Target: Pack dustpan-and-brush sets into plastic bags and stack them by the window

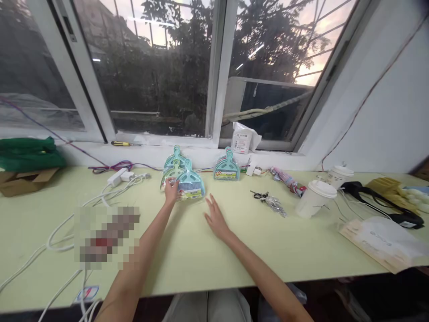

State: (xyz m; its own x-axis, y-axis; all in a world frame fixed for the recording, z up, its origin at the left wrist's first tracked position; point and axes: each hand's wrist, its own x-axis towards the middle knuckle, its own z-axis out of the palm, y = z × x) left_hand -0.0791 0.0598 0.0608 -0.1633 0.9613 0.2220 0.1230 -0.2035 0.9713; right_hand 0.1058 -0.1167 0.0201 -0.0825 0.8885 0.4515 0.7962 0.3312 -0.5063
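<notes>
Small dustpan and brush sets in clear wrapping stand by the window wall. My left hand (171, 191) is closed on the left edge of the front blue dustpan and brush set (191, 180). Right behind it, partly covered by that hand and the blue set, is a green dustpan set (175, 167), with another blue dustpan set (176, 154) farther back. To the right, a separate stack of dustpan sets (227, 169) leans at the wall, a blue one in front. My right hand (217, 219) holds nothing; its fingers are spread just over the table, right of the front set.
White cables (100, 197) and a pixelated patch (107, 237) occupy the left of the pale green table (187, 255). On the right are keys (268, 201), a folded umbrella (286, 180), lidded cups (315, 199) and a paper bag (382, 241). A screwdriver (121, 143) lies on the sill.
</notes>
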